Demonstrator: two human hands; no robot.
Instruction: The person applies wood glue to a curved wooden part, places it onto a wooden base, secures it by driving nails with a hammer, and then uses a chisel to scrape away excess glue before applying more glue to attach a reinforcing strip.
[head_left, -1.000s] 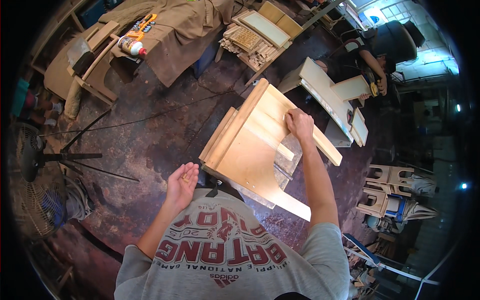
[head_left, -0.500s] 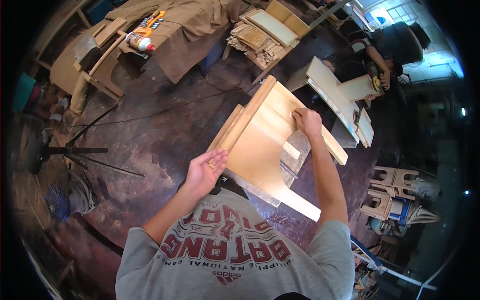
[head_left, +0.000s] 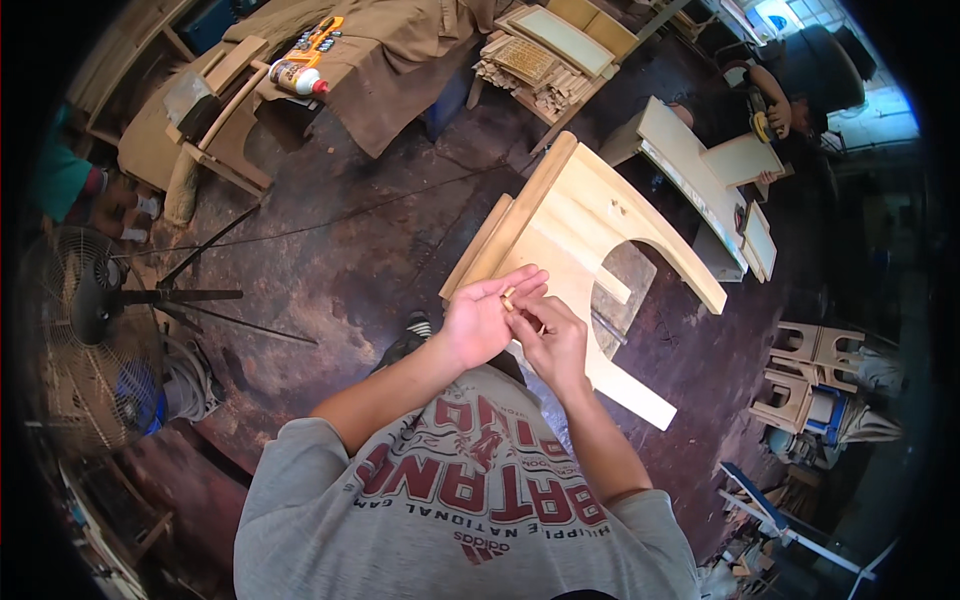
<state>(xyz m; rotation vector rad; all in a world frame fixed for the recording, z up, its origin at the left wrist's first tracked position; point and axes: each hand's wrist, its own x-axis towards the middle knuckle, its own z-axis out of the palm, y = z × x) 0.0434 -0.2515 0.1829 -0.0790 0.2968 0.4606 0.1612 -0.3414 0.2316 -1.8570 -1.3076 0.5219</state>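
My left hand (head_left: 480, 318) is palm up over the near edge of a pale wooden panel assembly (head_left: 550, 235). Its fingers are stretched out, and small wooden dowels (head_left: 508, 297) rest in the palm. My right hand (head_left: 552, 345) reaches over that palm, its thumb and fingers pinched together at the dowels. Whether it has a firm grip on one is hard to see. The assembly has a curved cutout, two long legs and a thick rail along its left side. Small pegs (head_left: 616, 208) show on its upper part, apart from both hands.
On the left stands a black fan (head_left: 95, 295). A cloth-covered table (head_left: 390, 75) at the back bears a glue bottle (head_left: 298, 78). Far right, another person holds a power tool (head_left: 768, 125) by a white panel piece (head_left: 690, 170). Stacked wooden stools (head_left: 800, 370) stand right.
My right hand has come back from the panel's upper part to my left palm. My left hand has moved right, its fingers straighter. The view has shifted slightly.
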